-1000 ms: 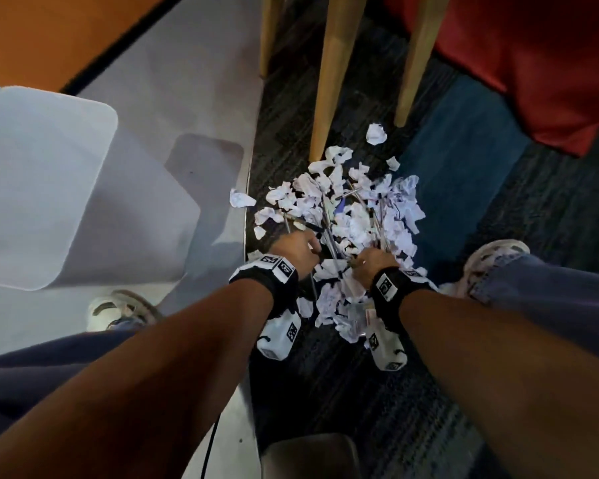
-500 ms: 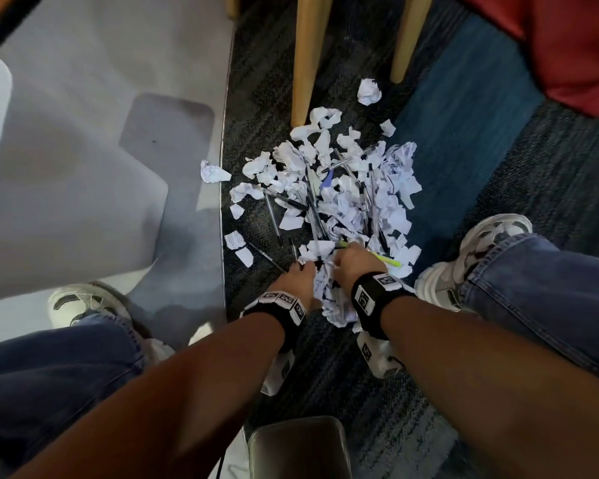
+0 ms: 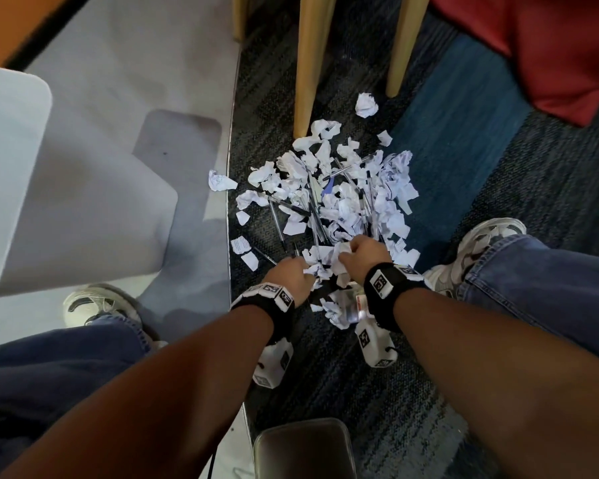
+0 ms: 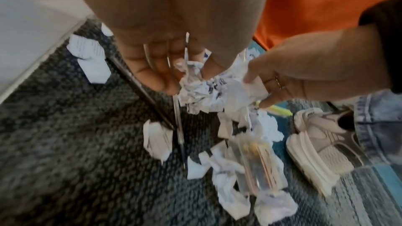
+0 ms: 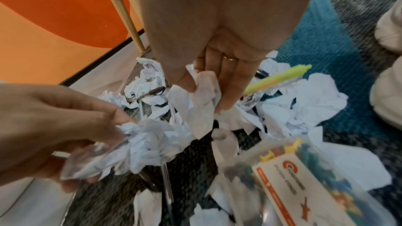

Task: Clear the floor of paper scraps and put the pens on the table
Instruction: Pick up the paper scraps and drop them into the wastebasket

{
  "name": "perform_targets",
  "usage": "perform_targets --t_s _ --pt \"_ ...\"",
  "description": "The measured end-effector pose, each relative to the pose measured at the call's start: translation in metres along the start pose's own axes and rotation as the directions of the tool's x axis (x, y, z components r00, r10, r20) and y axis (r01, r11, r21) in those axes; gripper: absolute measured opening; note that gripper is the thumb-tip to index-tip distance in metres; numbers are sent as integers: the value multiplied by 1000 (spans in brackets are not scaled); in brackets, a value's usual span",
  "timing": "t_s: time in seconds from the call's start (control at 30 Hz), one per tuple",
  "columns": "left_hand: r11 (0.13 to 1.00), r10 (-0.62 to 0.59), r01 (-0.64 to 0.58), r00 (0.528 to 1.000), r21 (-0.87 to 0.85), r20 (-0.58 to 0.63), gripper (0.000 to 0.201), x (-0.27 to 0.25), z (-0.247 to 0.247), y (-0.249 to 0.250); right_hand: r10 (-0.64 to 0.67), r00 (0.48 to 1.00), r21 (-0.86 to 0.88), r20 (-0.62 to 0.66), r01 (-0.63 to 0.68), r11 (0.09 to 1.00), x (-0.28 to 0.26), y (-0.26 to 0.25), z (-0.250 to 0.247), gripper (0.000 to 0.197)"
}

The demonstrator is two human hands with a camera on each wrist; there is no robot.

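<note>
down at the left of the scene, a grey plastic floor mat (image 3: pixel 125 140) borders the dark speckled carpet (image 3: pixel 377 392), with stray printed scraps along its edge. next comes the left hand (image 3: pixel 291 276), fingers (image 4: pixel 152 68) curled round a crumpled wad of white paper (image 4: pixel 195 83) with a thin clear pen (image 4: pixel 178 123) caught among them. just beside it the right hand (image 3: pixel 362 257) pinches a torn white scrap (image 5: pixel 204 88) between thumb and fingers. beyond both hands, away from the body, lies the heap of white paper scraps (image 3: pixel 343 188), with slim dark-capped pens (image 3: pixel 277 223) threaded through it, their long axes running mostly away from the person, so a reach forward meets them end-on. the left hand looks nearer the loose pens on bare carpet; the right is nearer a yellow-green highlighter (image 5: pixel 276 79) at the heap's right edge. a clear plastic box of coloured pushpins (image 5: pixel 304 174) sits below the right wrist. most of the clearing seems still ahead.
</note>
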State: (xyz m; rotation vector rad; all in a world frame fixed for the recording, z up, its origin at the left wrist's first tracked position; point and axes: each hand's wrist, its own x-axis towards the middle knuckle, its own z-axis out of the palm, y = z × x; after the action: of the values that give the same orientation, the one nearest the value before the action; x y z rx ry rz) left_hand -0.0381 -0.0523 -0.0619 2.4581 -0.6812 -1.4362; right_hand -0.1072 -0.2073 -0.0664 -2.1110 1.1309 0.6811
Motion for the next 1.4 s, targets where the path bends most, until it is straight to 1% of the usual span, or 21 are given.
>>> perform_targets --t_s 0.07,0.2,0.3,0.37,0.43,0.47,0.53,0.67,0.73,0.8,0.83,0.9,0.97,1.03,1.13,1.2,1.27,1.33,1.4 --pt "1000 3 -3 999 8 -46 45 -6 -18 4 -30 1000 -4 -8 30 1000 -5 -6 -12 17" --pt "1000 13 -12 984 4 -177 38 -27 -57 16 -115 993 -62 -19 114 992 -21 -24 -38 8" --pt "1000 29 -30 966 0 -258 34 -52 -86 22 -161 985 -35 -67 159 987 -36 -43 -56 9" --pt "998 45 -53 949 -20 -313 30 -70 -105 22 -208 974 -38 -87 206 978 -48 -58 -68 13" --pt "998 44 -60 928 -33 -369 26 -88 -122 20 -261 958 -29 -121 259 965 -62 -75 -79 10" --pt "998 40 -58 915 -35 -402 25 -98 -130 19 -283 948 -7 -144 285 959 -69 -86 -84 7" --pt "998 23 -50 880 -44 -475 23 -119 -147 17 -332 927 46 -177 344 938 -83 -107 -93 12" --pt "992 17 -89 808 -93 -589 15 -159 -178 8 -443 857 87 -262 478 874 -115 -154 -106 6" --pt "986 3 -110 756 -123 -655 18 -181 -192 -1 -506 812 87 -292 549 831 -132 -180 -106 8" --pt "979 -23 -128 699 -157 -715 20 -202 -206 -12 -580 756 63 -304 623 780 -147 -207 -104 12" --pt "976 -38 -134 678 -174 -734 20 -211 -212 -20 -609 729 52 -311 653 756 -154 -220 -102 11" --pt "968 -79 -134 636 -210 -768 20 -227 -222 -39 -661 680 36 -316 705 708 -170 -244 -97 5" --pt "962 -144 -105 592 -254 -793 20 -238 -230 -60 -707 634 24 -314 749 662 -183 -265 -89 10" --pt "951 -216 -65 563 -303 -798 19 -245 -235 -81 -732 603 20 -317 776 631 -194 -284 -80 13" --pt "934 -288 -22 549 -358 -784 13 -247 -234 -110 -763 576 5 -294 799 601 -203 -305 -63 12" --pt "926 -316 0 549 -377 -774 11 -242 -230 -125 -791 557 -22 -254 814 580 -205 -312 -52 8" --pt "923 -327 14 553 -384 -767 11 -238 -227 -135 -805 543 -38 -237 823 567 -206 -318 -44 12" --pt "922 -329 11 552 -388 -767 11 -235 -226 -141 -801 542 -33 -253 823 567 -204 -323 -39 17" --pt "926 -321 15 558 -378 -765 11 -232 -226 -147 -790 547 -37 -276 816 578 -200 -329 -37 18"
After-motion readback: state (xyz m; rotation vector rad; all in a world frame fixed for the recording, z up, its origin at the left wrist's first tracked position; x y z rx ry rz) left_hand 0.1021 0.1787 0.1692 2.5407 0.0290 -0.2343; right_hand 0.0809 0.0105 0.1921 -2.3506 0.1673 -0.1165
